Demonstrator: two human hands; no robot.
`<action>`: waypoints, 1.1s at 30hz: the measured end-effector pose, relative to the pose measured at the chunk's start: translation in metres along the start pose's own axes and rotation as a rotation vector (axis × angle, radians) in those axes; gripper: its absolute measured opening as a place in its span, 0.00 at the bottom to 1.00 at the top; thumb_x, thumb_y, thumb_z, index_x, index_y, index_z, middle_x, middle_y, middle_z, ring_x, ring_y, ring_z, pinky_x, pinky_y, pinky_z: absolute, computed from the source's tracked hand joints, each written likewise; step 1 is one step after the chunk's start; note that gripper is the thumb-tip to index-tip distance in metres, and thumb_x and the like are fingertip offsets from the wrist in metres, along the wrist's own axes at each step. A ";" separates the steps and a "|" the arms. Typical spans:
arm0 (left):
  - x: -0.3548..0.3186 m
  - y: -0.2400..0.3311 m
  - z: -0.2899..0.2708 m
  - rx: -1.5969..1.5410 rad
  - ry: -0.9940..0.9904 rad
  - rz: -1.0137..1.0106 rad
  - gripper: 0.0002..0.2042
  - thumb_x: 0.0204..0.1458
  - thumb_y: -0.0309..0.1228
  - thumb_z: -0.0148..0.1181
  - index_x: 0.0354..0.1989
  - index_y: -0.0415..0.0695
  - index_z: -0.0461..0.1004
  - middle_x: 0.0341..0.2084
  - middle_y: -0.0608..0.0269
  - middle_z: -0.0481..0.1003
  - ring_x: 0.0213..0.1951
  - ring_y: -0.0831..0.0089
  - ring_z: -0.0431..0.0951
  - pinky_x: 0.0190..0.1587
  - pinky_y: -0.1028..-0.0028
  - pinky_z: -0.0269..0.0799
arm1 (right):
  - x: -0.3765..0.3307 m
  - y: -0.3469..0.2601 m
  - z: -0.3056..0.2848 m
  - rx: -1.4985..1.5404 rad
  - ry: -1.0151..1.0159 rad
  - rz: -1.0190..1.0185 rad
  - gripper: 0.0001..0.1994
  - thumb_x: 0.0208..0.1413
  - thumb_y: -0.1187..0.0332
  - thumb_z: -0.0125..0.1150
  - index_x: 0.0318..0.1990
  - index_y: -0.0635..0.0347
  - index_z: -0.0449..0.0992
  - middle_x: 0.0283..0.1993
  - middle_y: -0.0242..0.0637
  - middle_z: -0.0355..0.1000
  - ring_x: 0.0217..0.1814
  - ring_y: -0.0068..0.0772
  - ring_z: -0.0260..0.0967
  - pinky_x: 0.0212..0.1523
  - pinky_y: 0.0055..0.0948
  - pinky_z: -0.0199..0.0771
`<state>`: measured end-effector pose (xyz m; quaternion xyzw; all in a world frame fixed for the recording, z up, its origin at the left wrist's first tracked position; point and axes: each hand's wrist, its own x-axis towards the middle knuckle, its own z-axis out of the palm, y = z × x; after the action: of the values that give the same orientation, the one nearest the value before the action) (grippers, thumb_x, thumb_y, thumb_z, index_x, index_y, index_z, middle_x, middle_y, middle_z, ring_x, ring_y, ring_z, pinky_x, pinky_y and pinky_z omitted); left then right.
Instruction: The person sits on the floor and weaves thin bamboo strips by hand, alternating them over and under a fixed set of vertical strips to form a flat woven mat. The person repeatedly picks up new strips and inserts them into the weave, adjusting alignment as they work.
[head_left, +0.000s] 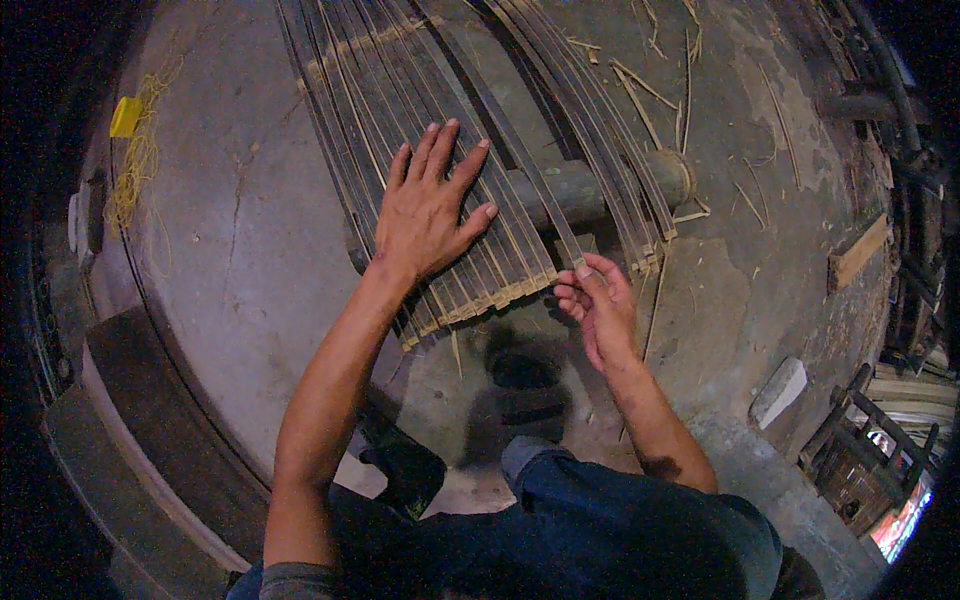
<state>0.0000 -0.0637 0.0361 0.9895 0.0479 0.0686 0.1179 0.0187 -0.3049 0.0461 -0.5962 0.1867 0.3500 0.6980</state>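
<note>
My left hand (430, 205) lies flat with an open grip, pinning the long thin bamboo strips (480, 270) on the concrete floor (240, 260) so they don't slide; right hand (598, 305) pinches one strip's near end.

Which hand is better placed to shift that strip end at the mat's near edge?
Right, probably. The right hand already pinches a strip end at the near edge of the bamboo strips. The left hand lies flat, fingers spread, pressing them down.
</note>
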 end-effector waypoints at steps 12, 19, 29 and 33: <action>0.000 -0.001 -0.001 0.017 -0.023 -0.024 0.30 0.50 0.50 0.51 0.62 0.57 0.56 0.64 0.54 0.51 0.65 0.59 0.49 0.64 0.55 0.43 | -0.002 -0.003 -0.009 0.117 0.083 -0.039 0.12 0.56 0.63 0.57 0.45 0.56 0.69 0.38 0.31 0.72 0.36 0.22 0.70 0.30 0.21 0.70; 0.001 0.001 -0.004 0.024 -0.076 -0.016 0.31 0.51 0.51 0.49 0.64 0.57 0.53 0.65 0.55 0.47 0.66 0.58 0.46 0.65 0.55 0.42 | 0.002 0.008 -0.041 0.560 0.079 0.181 0.08 0.56 0.61 0.56 0.35 0.54 0.70 0.33 0.29 0.71 0.30 0.20 0.68 0.25 0.19 0.66; 0.000 0.001 -0.003 0.018 -0.039 -0.013 0.31 0.50 0.51 0.50 0.63 0.56 0.55 0.64 0.54 0.49 0.65 0.58 0.49 0.64 0.55 0.42 | -0.021 0.000 -0.049 0.763 0.062 0.151 0.09 0.53 0.60 0.61 0.31 0.52 0.70 0.28 0.25 0.70 0.28 0.20 0.67 0.24 0.19 0.65; -0.004 0.001 -0.004 0.030 -0.040 -0.021 0.31 0.51 0.51 0.49 0.63 0.55 0.55 0.65 0.53 0.48 0.66 0.57 0.48 0.64 0.55 0.42 | -0.033 -0.012 -0.020 0.854 0.242 0.145 0.09 0.53 0.61 0.60 0.33 0.55 0.71 0.29 0.26 0.70 0.30 0.22 0.68 0.26 0.20 0.69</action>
<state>-0.0042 -0.0637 0.0398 0.9918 0.0570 0.0468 0.1045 0.0077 -0.3333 0.0729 -0.2765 0.4361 0.2172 0.8283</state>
